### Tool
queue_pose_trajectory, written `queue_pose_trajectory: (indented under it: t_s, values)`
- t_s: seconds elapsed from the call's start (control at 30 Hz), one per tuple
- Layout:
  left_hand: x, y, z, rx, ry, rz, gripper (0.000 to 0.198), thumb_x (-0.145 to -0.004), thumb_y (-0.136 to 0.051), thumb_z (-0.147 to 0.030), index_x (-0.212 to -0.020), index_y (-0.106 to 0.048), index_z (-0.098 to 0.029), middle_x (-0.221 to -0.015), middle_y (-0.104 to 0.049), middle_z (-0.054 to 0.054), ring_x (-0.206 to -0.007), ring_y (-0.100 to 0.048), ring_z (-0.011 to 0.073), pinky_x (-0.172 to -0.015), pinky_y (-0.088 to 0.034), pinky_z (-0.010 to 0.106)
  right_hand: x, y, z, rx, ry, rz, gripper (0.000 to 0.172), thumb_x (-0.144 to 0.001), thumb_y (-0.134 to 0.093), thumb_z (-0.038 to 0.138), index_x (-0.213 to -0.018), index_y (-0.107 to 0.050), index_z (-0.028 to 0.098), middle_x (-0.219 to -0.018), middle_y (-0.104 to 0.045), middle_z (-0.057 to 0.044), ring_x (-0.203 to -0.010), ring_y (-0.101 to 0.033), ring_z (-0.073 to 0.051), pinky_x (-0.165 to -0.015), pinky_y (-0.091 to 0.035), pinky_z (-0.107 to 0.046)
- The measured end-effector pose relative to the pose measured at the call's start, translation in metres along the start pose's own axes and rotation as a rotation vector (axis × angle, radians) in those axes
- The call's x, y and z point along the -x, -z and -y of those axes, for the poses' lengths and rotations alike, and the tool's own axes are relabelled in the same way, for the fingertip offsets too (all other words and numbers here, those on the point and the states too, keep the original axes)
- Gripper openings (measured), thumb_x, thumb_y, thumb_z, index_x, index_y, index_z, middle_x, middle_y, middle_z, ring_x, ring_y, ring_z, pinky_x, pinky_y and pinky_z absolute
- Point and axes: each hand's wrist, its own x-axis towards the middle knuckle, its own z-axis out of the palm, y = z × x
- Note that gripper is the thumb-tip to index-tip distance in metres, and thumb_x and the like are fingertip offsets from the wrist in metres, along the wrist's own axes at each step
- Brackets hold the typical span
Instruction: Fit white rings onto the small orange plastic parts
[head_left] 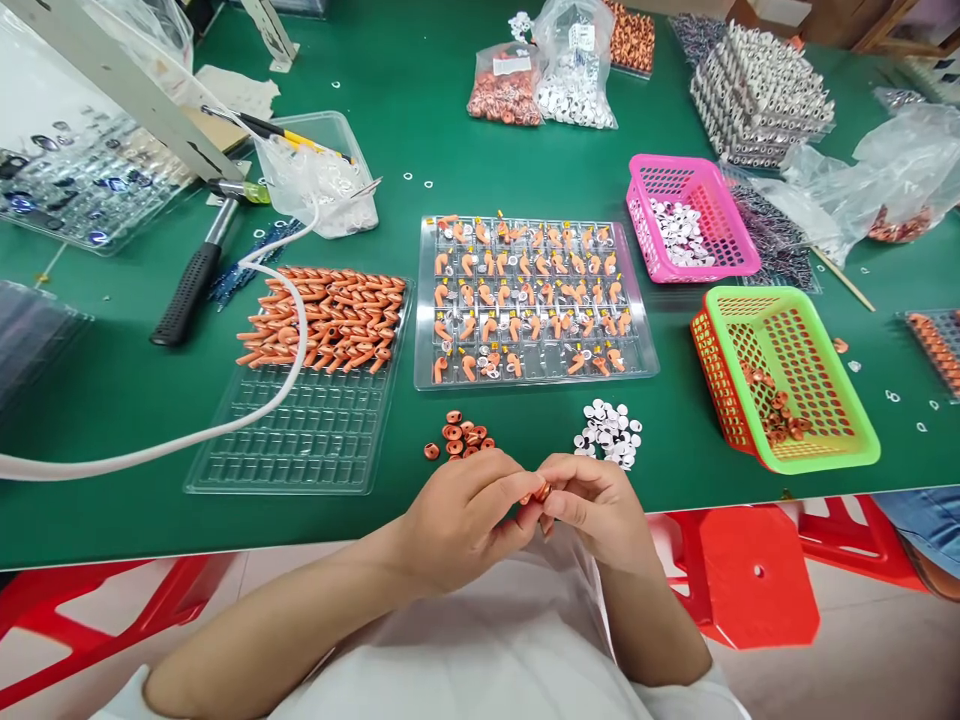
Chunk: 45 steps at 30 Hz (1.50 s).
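My left hand and my right hand meet at the table's near edge, fingers pinched together on a small orange ring part between them. Just beyond lie a little heap of orange rings and a heap of small white discs. Farther out sits a clear compartment tray holding several orange bent pieces with yellow and white bits. To its left, a second clear tray carries a pile of orange curved parts on its far half.
A green basket with orange rings and a pink basket with white discs stand right. A hammer, a white hose and a clear tub lie left. Bags of parts sit at the back. A red stool is below.
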Motion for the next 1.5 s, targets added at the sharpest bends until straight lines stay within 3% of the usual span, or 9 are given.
queue_pose_trajectory:
  t_s: [0.3, 0.5, 0.77, 1.23, 1.5]
  values:
    - [0.000, 0.004, 0.004, 0.108, -0.067, 0.092, 0.033, -0.091, -0.053, -0.010, -0.123, -0.050, -0.018, -0.081, -0.071, 0.008, -0.068, -0.064, 0.0173, -0.060, -0.052, 0.027, 0.001, 0.002, 0.002, 0.044, 0.075, -0.033, 0.011, -0.082, -0.077, 0.026, -0.092, -0.078, 0.022, -0.080, -0.072, -0.002, -0.057, -0.065, -0.010, -0.050, -0.060, -0.023]
    - [0.000, 0.005, 0.004, 0.132, -0.103, 0.059, 0.040, -0.091, -0.046, -0.007, -0.129, -0.047, -0.019, -0.080, -0.071, 0.008, -0.067, -0.066, 0.0181, -0.060, -0.054, 0.029, 0.004, -0.001, -0.001, 0.167, 0.210, -0.067, 0.010, -0.085, -0.074, 0.028, -0.091, -0.077, 0.021, -0.077, -0.070, -0.003, -0.052, -0.062, -0.010, -0.046, -0.055, -0.022]
    - [0.003, 0.005, 0.005, 0.151, -0.179, 0.013, 0.049, -0.087, -0.050, -0.002, -0.135, -0.045, -0.012, -0.082, -0.074, 0.011, -0.069, -0.068, 0.0192, -0.061, -0.058, 0.031, 0.003, -0.005, -0.010, 0.238, 0.387, -0.076, 0.011, -0.086, -0.073, 0.029, -0.095, -0.074, 0.023, -0.076, -0.069, -0.003, -0.066, -0.063, -0.014, -0.057, -0.053, -0.026]
    - [0.003, 0.005, 0.007, 0.259, -0.125, -0.015, 0.041, -0.088, -0.056, -0.005, -0.128, -0.054, -0.016, -0.080, -0.076, 0.008, -0.068, -0.070, 0.0171, -0.061, -0.058, 0.028, 0.000, -0.014, -0.005, 0.246, 0.457, -0.049, 0.007, -0.088, -0.071, 0.030, -0.090, -0.072, 0.023, -0.071, -0.065, -0.001, -0.060, -0.056, -0.013, -0.055, -0.047, -0.025]
    - [-0.001, 0.005, 0.005, 0.445, 0.065, -0.012, 0.040, -0.087, -0.059, 0.001, -0.122, -0.062, -0.019, -0.080, -0.074, 0.007, -0.073, -0.067, 0.0147, -0.065, -0.055, 0.025, 0.000, -0.008, 0.001, 0.367, 0.509, -0.078, 0.007, -0.089, -0.069, 0.023, -0.096, -0.070, 0.023, -0.074, -0.067, -0.002, -0.066, -0.059, -0.014, -0.058, -0.048, -0.026]
